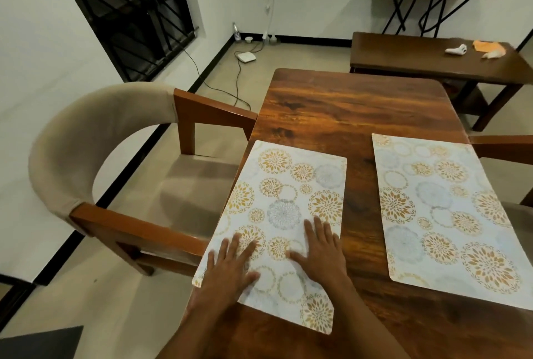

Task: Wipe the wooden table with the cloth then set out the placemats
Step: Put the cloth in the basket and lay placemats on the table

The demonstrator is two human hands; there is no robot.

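Two white placemats with gold and grey flower circles lie on the wooden table [346,110]. The left placemat [285,194] hangs slightly over the table's left edge. My left hand [230,263] lies flat on its near left part, fingers spread. My right hand [320,249] rests flat on its near right part, fingers apart. Neither hand grips anything. The right placemat [444,211] sits by the table's right edge, untouched. An orange cloth [487,46] lies on a second wooden table at the back right.
A beige padded chair [95,156] with wooden arms stands against the table's left side. Another chair arm [504,146] shows at the right. The back table [427,55] carries a white object [456,49]. Cables and a white box [245,57] lie on the floor.
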